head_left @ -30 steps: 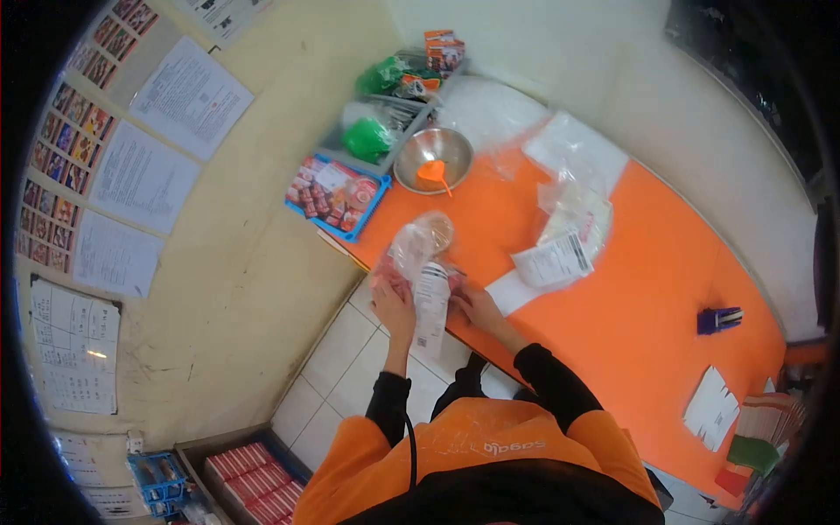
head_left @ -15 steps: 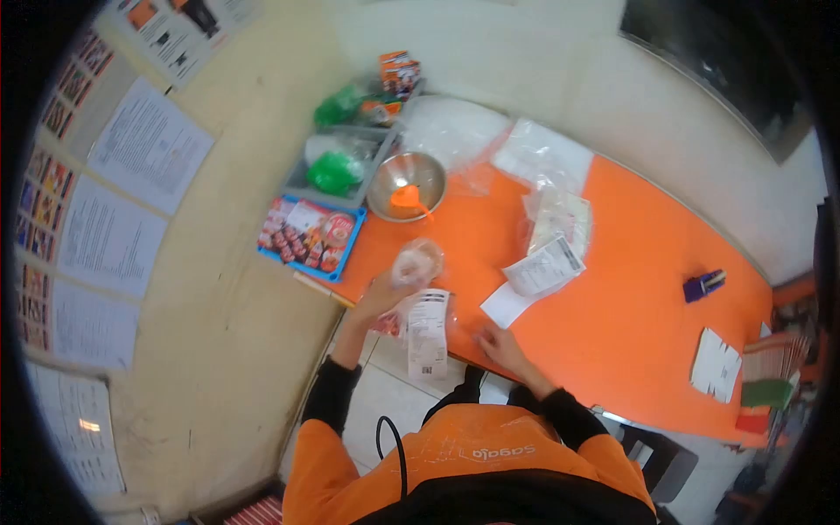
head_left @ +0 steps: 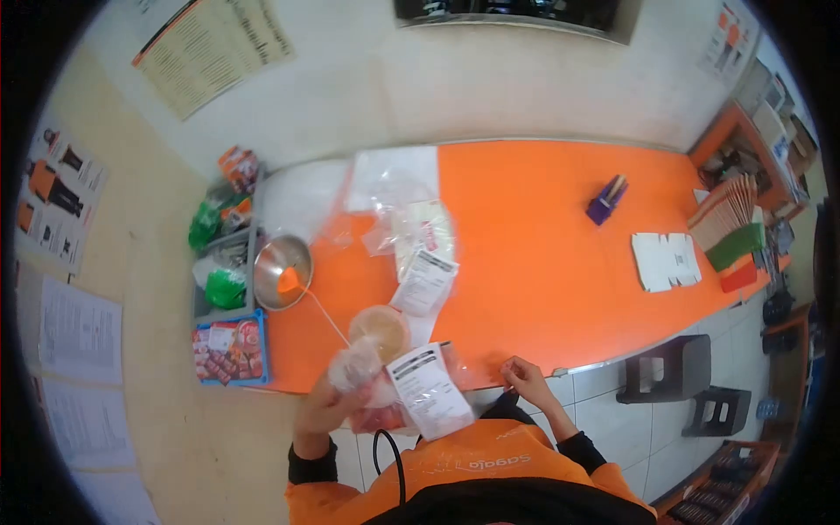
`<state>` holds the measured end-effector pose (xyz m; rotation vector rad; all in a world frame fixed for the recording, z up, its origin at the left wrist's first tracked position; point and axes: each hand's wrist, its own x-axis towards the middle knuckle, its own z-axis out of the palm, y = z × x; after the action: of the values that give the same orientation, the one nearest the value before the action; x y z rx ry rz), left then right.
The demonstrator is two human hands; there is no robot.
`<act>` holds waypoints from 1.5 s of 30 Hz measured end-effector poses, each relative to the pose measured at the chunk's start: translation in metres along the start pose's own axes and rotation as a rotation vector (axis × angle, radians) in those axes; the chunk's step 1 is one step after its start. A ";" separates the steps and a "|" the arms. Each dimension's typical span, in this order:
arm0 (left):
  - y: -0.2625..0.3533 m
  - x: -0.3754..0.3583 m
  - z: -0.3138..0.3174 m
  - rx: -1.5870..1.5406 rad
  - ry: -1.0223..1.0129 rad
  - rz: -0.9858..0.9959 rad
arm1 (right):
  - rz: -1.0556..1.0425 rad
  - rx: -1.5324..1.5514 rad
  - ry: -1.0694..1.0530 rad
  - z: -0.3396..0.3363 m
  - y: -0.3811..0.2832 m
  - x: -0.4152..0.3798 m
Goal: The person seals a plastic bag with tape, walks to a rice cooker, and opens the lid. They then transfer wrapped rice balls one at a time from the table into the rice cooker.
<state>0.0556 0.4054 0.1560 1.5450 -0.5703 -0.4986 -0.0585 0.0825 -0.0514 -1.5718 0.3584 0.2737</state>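
Note:
My left hand (head_left: 328, 407) is closed on the gathered top of a clear plastic bag (head_left: 354, 366) at the table's front edge. Reddish contents show in the lower part of the bag, and a printed receipt (head_left: 430, 391) lies over its front. Just beyond it sits a round tub (head_left: 379, 331) with pale brown contents, partly covered by the plastic. To the right, my right hand (head_left: 525, 382) hovers at the table edge, fingers curled in a pinch; a small pale bit shows at the fingertips, too small to name.
A metal bowl (head_left: 273, 293) holds an orange funnel (head_left: 289, 280). Left of it stand a grey divided tray (head_left: 254, 241) and a blue-rimmed box (head_left: 265, 350). Another bagged package (head_left: 424, 229) with a receipt (head_left: 426, 282) lies behind. Farther right are a purple holder (head_left: 604, 208) and white card (head_left: 667, 262).
The view has swung right. My left hand has drawn back from over the round tub toward my body, and the bag with its receipt is now nearer me.

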 end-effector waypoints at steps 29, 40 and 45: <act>-0.160 0.502 0.119 -0.204 0.317 0.113 | 0.083 0.088 0.776 -0.112 0.100 -0.143; -0.212 0.186 0.003 0.015 0.998 -0.038 | 0.275 0.205 0.777 -0.080 0.122 -0.135; -0.236 0.191 -0.042 -0.477 0.332 -0.497 | 0.340 0.263 0.875 -0.057 0.157 -0.162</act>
<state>0.2431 0.3231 -0.0716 1.2586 0.1938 -0.6778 -0.2718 0.0330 -0.1302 -1.2917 1.2924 -0.2200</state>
